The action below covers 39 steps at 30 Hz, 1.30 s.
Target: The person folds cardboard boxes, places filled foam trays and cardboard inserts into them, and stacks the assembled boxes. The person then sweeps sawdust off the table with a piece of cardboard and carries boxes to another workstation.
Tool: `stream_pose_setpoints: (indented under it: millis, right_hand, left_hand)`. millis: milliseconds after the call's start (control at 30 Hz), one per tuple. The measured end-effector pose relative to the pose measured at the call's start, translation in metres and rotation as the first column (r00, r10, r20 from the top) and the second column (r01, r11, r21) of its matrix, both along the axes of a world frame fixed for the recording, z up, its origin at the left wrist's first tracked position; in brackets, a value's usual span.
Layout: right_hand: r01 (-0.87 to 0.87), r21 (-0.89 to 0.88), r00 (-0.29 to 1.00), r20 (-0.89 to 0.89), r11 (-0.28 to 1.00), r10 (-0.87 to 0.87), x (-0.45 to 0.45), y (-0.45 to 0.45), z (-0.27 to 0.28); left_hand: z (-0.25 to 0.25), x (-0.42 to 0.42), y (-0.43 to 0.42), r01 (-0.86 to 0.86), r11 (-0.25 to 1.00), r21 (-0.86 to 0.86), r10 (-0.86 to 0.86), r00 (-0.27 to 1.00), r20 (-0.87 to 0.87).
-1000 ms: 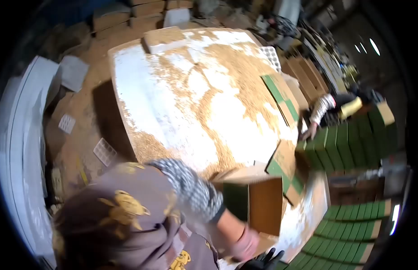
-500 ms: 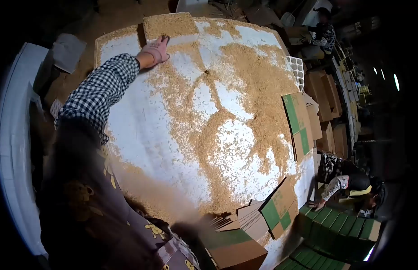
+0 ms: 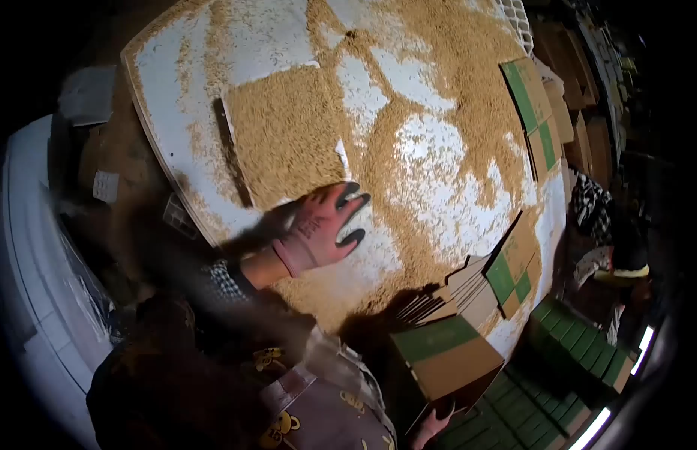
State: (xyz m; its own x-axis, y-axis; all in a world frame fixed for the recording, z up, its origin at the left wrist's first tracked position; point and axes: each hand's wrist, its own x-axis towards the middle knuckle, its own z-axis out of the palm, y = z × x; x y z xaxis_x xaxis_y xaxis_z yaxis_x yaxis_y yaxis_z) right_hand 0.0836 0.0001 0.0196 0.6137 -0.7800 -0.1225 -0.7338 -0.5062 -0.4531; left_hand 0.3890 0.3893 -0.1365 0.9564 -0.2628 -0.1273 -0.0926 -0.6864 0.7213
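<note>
My left hand (image 3: 314, 232), in a pink glove with dark fingertips, is at the near right corner of a shallow block or tray (image 3: 284, 135) topped with tan husk-like bits. Its visible fingers are spread and touch the corner; fingers under the edge are hidden. At the bottom, my right hand (image 3: 434, 429) grips the lower edge of a green and brown cardboard box (image 3: 453, 360), fingers partly hidden behind it.
Loose tan bits cover much of the white table (image 3: 168, 112). Folded cartons (image 3: 532, 112) and more cartons (image 3: 513, 270) lie along its right side. Green boxes (image 3: 573, 337) stand in rows at lower right, beside another person's patterned sleeve (image 3: 592, 206).
The husk-topped piece has slid from the far table edge towards me, with my left hand at its corner. The view has shifted, and my right hand now shows at the box.
</note>
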Motion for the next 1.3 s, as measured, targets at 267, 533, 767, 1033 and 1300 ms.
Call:
stream_pose_setpoints:
  millis: [267, 533, 767, 1033, 1300]
  right_hand:
    - [-0.136, -0.106, 0.976, -0.187, 0.985, 0.115, -0.001, -0.016, -0.006]
    - [-0.233, -0.226, 0.939, -0.305, 0.946, 0.158, 0.013, -0.013, -0.003]
    - [-0.395, -0.216, 0.894, -0.314, 0.893, 0.32, -0.022, -0.072, 0.039]
    - [-0.426, 0.09, 0.892, 0.21, 0.9, 0.401, -0.025, -0.111, -0.029]
    - [-0.742, 0.5, 0.664, 0.645, -0.447, -0.379, -0.062, -0.145, -0.047]
  left_hand:
    - [-0.067, -0.029, 0.049, -0.23, 0.962, 0.144, 0.258, 0.94, -0.223]
    - [-0.04, -0.062, 0.037, -0.138, 0.815, -0.563, -0.189, 0.854, -0.484]
    - [0.008, -0.097, 0.04, -0.551, 0.358, -0.754, -0.134, 0.769, -0.625]
    - [0.141, -0.115, 0.0, -0.249, 0.418, -0.873, -0.273, 0.883, -0.382]
    - [0.173, -0.159, -0.176, 0.698, 0.581, -0.418, -0.497, 0.711, 0.498]
